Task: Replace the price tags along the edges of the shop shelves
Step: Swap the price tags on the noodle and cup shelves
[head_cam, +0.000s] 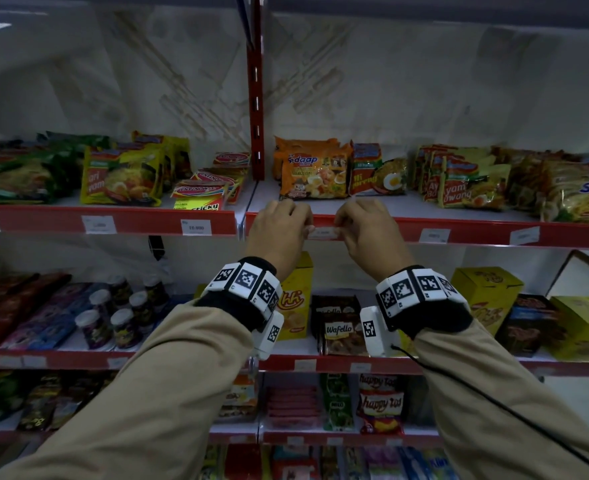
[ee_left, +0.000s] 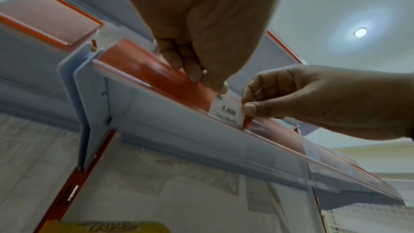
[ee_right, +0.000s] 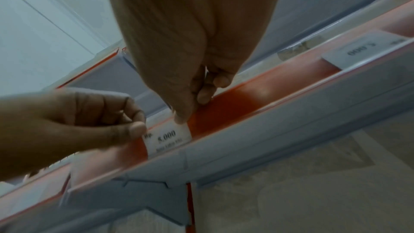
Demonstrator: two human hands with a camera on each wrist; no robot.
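Observation:
A white price tag (head_cam: 322, 232) printed "Rp. 5.000" sits in the red edge strip (head_cam: 476, 233) of the upper shelf. My left hand (head_cam: 288, 226) pinches its left end and my right hand (head_cam: 355, 228) pinches its right end, fingers curled. In the left wrist view the tag (ee_left: 227, 112) lies behind the strip's clear cover; the left hand (ee_left: 208, 79) is at its upper left corner and the right hand (ee_left: 249, 107) holds its right edge. In the right wrist view the right hand (ee_right: 184, 112) is at the upper right corner of the tag (ee_right: 168, 138) and the left hand (ee_right: 134, 127) at its left edge.
Noodle packets (head_cam: 312, 174) stand on the shelf just behind my hands. More tags (head_cam: 196, 227) (head_cam: 434, 235) sit along the same strip. A red upright post (head_cam: 256, 98) divides the bays. Below my wrists are a yellow box (head_cam: 298, 296) and Wafello packs (head_cam: 338, 330).

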